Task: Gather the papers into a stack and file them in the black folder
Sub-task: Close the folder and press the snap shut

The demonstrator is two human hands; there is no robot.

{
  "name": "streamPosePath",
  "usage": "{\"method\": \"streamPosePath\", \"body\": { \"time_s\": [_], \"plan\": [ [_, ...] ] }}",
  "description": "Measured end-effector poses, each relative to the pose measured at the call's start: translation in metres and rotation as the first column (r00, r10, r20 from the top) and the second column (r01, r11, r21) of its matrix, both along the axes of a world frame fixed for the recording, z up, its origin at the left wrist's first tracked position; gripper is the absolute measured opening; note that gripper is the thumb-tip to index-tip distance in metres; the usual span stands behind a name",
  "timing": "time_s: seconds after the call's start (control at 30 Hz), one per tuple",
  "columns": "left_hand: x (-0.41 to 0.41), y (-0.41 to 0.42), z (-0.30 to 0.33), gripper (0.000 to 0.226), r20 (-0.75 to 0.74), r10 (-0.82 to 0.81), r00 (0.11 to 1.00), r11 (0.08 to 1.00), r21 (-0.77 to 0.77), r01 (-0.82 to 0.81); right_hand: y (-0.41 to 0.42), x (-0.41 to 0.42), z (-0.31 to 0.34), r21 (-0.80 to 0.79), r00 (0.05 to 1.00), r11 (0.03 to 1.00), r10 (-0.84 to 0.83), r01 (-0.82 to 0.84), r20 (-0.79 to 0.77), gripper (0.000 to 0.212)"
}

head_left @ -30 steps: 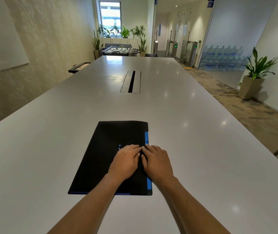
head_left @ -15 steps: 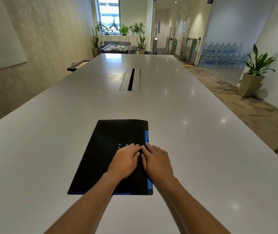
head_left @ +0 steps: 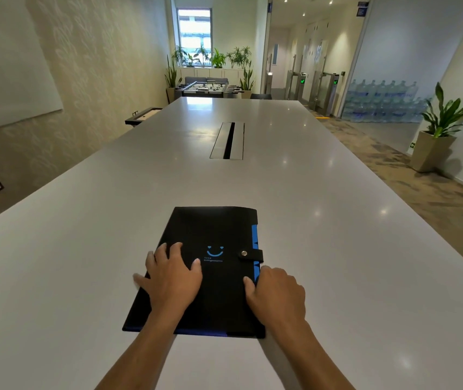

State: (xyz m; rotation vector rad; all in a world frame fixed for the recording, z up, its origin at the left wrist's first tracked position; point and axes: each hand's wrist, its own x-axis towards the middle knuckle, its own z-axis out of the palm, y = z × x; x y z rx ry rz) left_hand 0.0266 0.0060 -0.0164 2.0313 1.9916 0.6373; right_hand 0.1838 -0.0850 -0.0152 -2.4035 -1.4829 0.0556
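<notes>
Head view: black folder (head_left: 210, 266) shut on the white table (head_left: 365, 249), both hands on it, no loose papers in sight.

Left hand (head_left: 172, 280) lies flat w/ fingers spread on the cover's 9 o'clock side, gripping nothing; right hand (head_left: 276, 294) rests curled at the 3 o'clock edge, thumb against the blue tabs (head_left: 255, 240), can't tell if it pinches the edge. Snap strap (head_left: 250, 253) looks fastened, so task seems about done. Risks, imo: a push w/ the flat palm could slide the folder on the glossy top; tugging that edge could pop the snap or bend the tabs. Around: cable slot (head_left: 228, 140) at 12 o'clock, well apart; potted plant (head_left: 438, 128) and stacked water bottles (head_left: 382, 101) at 2 o'clock, off the table. Nothing blocks the hands.
</notes>
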Motion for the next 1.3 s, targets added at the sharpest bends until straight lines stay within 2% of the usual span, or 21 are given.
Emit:
{"method": "streamPosePath", "body": {
  "time_s": [0.1,0.2,0.33,0.47,0.53,0.63,0.8,0.9,1.0,1.13,1.3],
  "plan": [
    [-0.002,0.001,0.0,0.068,0.002,0.004,1.0,0.996,-0.093,-0.004,0.001,-0.003,0.001,-0.004,0.995,1.0,0.0,0.0,-0.101,0.035],
    [-0.005,0.006,0.006,0.07,0.052,0.049,0.997,0.994,-0.097,-0.043,0.003,0.0,0.002,-0.015,0.969,0.999,-0.034,0.032,-0.246,0.037],
    [-0.014,0.019,0.015,0.054,0.33,0.151,0.932,0.987,-0.109,-0.121,0.006,0.011,0.006,-0.001,0.871,0.999,-0.042,0.048,-0.49,0.038],
    [-0.018,0.034,0.018,0.038,0.64,0.195,0.743,0.978,-0.185,-0.097,0.012,0.029,0.014,0.031,0.663,0.999,0.015,0.012,-0.748,0.055],
    [-0.018,0.045,0.02,0.036,0.709,0.216,0.671,0.971,-0.226,-0.075,0.015,0.039,0.018,0.036,0.51,0.999,0.041,-0.02,-0.859,0.065],
    [-0.016,0.061,0.023,0.035,0.751,0.218,0.624,0.97,-0.237,-0.053,0.025,0.054,0.018,0.106,0.288,0.993,0.115,-0.046,-0.951,0.066],
    [-0.01,0.092,0.028,0.033,0.834,0.205,0.511,0.958,-0.278,0.07,0.054,0.07,0.015,0.217,0.161,0.974,0.204,0.066,-0.966,0.065],
    [-0.008,0.112,0.033,0.033,0.839,0.157,0.521,0.952,-0.269,0.146,0.078,0.075,0.016,0.264,0.073,0.96,0.258,0.092,-0.963,0.068],
    [-0.007,0.133,0.033,0.033,0.784,0.069,0.617,0.958,-0.224,0.178,0.11,0.076,0.018,0.287,0.07,0.949,0.28,0.128,-0.958,0.072],
    [-0.006,0.167,0.027,0.025,0.676,-0.047,0.736,0.972,-0.139,0.19,0.163,0.073,0.016,0.3,0.133,0.934,0.278,0.192,-0.951,0.066],
    [-0.016,0.225,0.017,0.007,0.679,-0.108,0.726,0.976,-0.065,0.207,0.225,0.067,0.003,0.278,0.229,0.941,0.232,0.193,-0.945,0.057]
  ]
}}
